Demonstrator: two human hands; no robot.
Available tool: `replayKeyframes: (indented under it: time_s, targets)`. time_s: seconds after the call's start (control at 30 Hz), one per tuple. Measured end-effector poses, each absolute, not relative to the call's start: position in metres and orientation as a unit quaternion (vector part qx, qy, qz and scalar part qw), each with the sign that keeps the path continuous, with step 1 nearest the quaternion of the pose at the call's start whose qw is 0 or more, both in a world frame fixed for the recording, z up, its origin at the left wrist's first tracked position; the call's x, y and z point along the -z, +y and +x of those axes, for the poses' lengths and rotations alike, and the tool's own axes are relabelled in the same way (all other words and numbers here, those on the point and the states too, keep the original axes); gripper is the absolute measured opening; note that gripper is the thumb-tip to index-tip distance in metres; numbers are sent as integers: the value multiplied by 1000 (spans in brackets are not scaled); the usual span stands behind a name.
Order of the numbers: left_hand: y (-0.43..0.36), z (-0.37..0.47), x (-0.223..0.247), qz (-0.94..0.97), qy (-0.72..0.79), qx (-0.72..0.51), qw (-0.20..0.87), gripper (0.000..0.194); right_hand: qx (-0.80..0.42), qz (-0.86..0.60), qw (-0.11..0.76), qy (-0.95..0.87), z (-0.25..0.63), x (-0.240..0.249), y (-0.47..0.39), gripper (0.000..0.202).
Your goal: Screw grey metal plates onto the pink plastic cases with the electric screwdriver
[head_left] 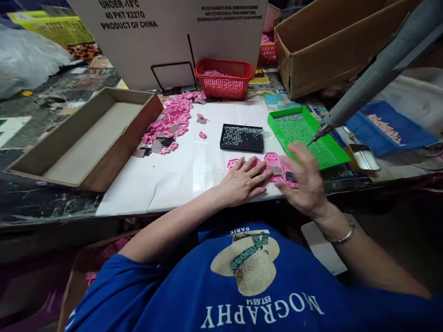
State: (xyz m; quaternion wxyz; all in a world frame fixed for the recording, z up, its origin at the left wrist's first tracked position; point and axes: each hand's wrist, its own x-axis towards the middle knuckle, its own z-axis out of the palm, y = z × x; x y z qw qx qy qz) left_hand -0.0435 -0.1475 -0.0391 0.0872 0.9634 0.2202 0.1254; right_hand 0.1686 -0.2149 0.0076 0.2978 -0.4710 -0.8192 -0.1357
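My left hand (pixel 242 182) lies flat with its fingers spread over pink plastic parts (pixel 272 160) at the front edge of the white sheet (pixel 204 159). Grey and black pieces sit on these pink parts. Close by on the right, my right hand (pixel 306 184) is raised and blurred; thumb and fingers look apart, with nothing visible between them. Just above its fingers is the tip of a grey power screwdriver (pixel 327 125), which slants in from the upper right. A black tray (pixel 242 138) and a green tray (pixel 311 138), both with small metal screws, stand beyond the hands.
Pink parts (pixel 173 117) are heaped at left beside an open cardboard tray (pixel 134 143). Behind are a red basket (pixel 224 83) of pink pieces and a white carton panel (pixel 166 46). A brown box (pixel 311 55) and blue tray (pixel 398 122) stand at right.
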Motion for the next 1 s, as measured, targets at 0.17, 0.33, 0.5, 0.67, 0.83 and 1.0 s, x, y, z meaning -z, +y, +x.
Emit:
replayKeyframes:
  time_s: [0.17, 0.33, 0.5, 0.67, 0.83, 1.0]
  targets:
    - [-150, -48, 41, 965, 222, -115, 79, 56, 106, -578, 111, -801, 160, 48, -232, 66]
    - [-163, -78, 39, 965, 230, -100, 74, 53, 103, -528, 121, -834, 148, 53, -235, 66]
    - [-174, -126, 38, 957, 257, -105, 80, 51, 84, -477, 128, -865, 110, 54, -229, 70]
    - [-166, -159, 40, 947, 296, -100, 73, 50, 63, -466, 121, -874, 74, 59, -210, 75]
    - [-169, -168, 40, 944, 302, -109, 78, 59, 34, -423, 156, -892, 76, 38, -193, 63]
    - [-150, -166, 24, 907, 316, -254, 116, 56, -25, -390, 298, -871, 51, -18, -133, 35]
